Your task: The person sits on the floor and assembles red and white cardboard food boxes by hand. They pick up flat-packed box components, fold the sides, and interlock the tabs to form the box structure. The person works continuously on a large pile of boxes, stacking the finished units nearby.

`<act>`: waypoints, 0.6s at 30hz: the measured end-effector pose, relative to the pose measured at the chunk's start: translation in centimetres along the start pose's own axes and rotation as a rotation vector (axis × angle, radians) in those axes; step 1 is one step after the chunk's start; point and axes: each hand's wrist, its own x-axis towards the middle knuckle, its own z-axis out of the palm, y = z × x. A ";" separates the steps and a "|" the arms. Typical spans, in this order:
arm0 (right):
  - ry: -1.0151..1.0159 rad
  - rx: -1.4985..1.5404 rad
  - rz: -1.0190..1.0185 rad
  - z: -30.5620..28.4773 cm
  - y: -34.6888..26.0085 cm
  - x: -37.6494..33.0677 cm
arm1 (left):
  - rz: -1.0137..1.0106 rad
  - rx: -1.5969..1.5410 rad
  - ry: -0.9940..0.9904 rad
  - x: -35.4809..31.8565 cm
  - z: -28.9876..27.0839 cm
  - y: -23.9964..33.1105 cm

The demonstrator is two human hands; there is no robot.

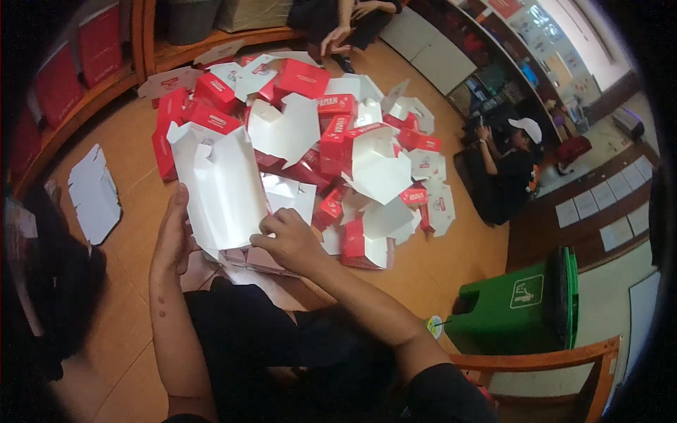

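A partly folded cardboard food box (220, 187) is tilted in front of me, its white inside facing up and its long walls raised. My left hand (173, 229) grips its left side near the lower end, thumb along the outer wall and the other fingers partly hidden beneath. At the lower right corner, the bent fingers of my right hand (288, 240) pinch the card edge. Just beyond lies a heap of red and white boxes (303, 77), many with lids standing open. Flat pale card pieces (257, 261) lie below the box, close to my lap.
A flat white sheet of card (95, 194) lies on the tiled floor (134, 282) at left. Red packages stand on a wooden shelf (84, 102). A green bin (518, 299) and wooden chair (536, 359) are at right. Two people (504, 158) sit beyond the heap.
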 end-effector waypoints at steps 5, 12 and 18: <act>0.164 0.223 0.226 1.5 0.0 -1.5 | 0.137 0.386 0.226 0.8 -1.1 -0.6; -0.045 -0.194 1.437 11.7 2.1 -10.6 | 0.447 0.103 0.343 4.1 -2.7 -2.1; -0.078 -0.180 1.486 12.9 1.1 -9.7 | 0.460 -0.129 0.375 3.4 -2.9 -0.5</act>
